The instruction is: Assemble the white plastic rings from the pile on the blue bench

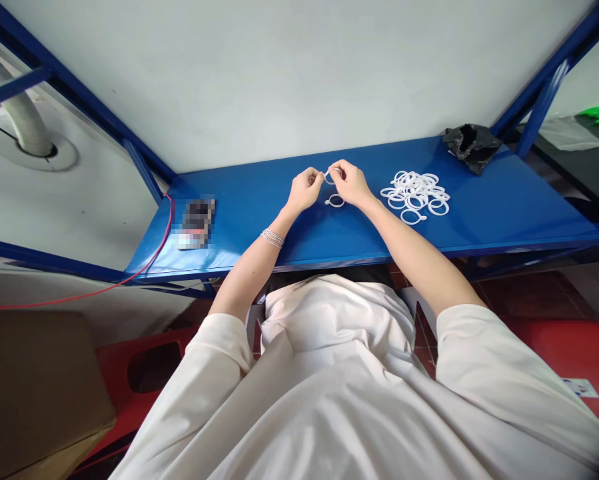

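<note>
Above the blue table (279, 163), my left hand (305, 189) and my right hand (348, 183) are close together. Both pinch one white ring (330, 179), the left at a thin end of it and the right at its upper right side. Fingers cover part of this ring. Just below them, a second white ring (336, 201) with a small tab lies flat on the table. To the right of my right hand is a pile of several white rings (415, 191).
A crumpled black bag (472, 148) stands at the table's back right. On the left lies a pixelated object (196, 224), with a red cable (155, 261) beside it. Blue frame posts (143, 171) rise at both ends, and a pale wall (299, 80) stands behind.
</note>
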A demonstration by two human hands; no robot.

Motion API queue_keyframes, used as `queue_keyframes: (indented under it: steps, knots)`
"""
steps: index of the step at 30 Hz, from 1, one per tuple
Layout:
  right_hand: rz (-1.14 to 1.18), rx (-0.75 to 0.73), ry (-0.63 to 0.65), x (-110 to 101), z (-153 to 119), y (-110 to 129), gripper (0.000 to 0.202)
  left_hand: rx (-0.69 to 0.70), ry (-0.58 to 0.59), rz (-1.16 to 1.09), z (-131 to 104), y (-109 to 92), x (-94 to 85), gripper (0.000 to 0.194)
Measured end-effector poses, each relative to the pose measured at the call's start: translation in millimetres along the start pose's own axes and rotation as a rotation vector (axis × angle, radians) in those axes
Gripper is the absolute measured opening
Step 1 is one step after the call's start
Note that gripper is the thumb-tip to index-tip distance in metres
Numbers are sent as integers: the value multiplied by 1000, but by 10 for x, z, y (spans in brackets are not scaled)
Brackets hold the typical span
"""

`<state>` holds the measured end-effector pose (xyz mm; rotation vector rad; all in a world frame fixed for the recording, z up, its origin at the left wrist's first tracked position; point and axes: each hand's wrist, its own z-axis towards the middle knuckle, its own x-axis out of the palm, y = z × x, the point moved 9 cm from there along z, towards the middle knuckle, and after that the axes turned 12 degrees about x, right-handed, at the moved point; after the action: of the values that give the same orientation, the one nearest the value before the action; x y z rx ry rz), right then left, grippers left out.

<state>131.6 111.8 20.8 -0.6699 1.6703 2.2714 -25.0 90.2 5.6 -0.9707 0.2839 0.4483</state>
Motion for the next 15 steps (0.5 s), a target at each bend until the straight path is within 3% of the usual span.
queue_keyframes:
  steps: [15]
  knots:
    - [23, -53, -52, -13, 24, -22, 39, -22, 28, -38, -10, -50, 5, 23]
